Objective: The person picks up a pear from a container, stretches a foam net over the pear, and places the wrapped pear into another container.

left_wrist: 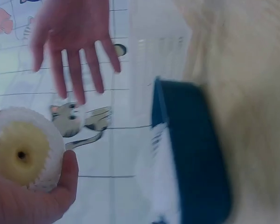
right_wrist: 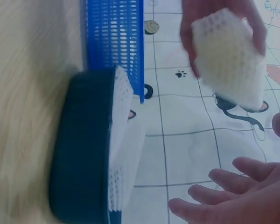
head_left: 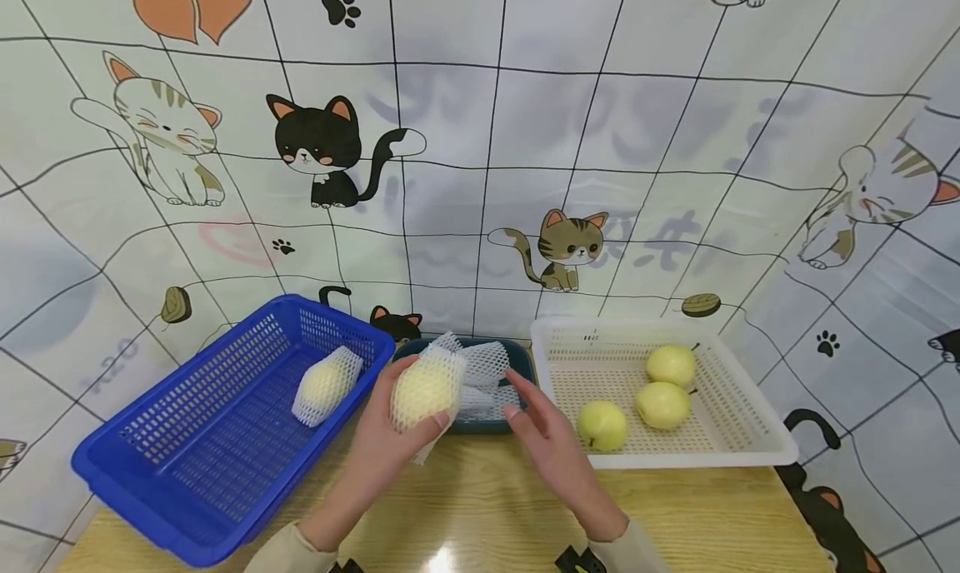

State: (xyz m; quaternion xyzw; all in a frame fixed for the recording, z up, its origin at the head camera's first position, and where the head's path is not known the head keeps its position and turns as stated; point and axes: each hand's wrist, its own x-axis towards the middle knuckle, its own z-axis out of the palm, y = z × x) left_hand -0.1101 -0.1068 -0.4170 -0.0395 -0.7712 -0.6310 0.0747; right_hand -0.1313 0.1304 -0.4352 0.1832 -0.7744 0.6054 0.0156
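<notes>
My left hand (head_left: 390, 427) grips a round pale-yellow fruit (head_left: 426, 390) in a white foam net sleeve. In the left wrist view the fruit's bare end with a small dark hollow (left_wrist: 22, 155) shows through the sleeve opening. My right hand (head_left: 551, 444) holds nothing, its fingers spread and slightly bent at the right side of a dark teal bin (head_left: 468, 428). White foam net sleeves (head_left: 483, 381) fill the bin and stick up over its rim. In the right wrist view, the sleeved fruit (right_wrist: 228, 58) hangs well apart from the right fingers.
On the left a blue plastic basket (head_left: 217, 423) holds another sleeved fruit (head_left: 327, 386). The white basket (head_left: 697, 459) on the right contains three bare yellow-green fruits (head_left: 663, 405). Both stand on a wooden table (head_left: 480, 515), with a cat-print sheet (head_left: 450, 181) behind.
</notes>
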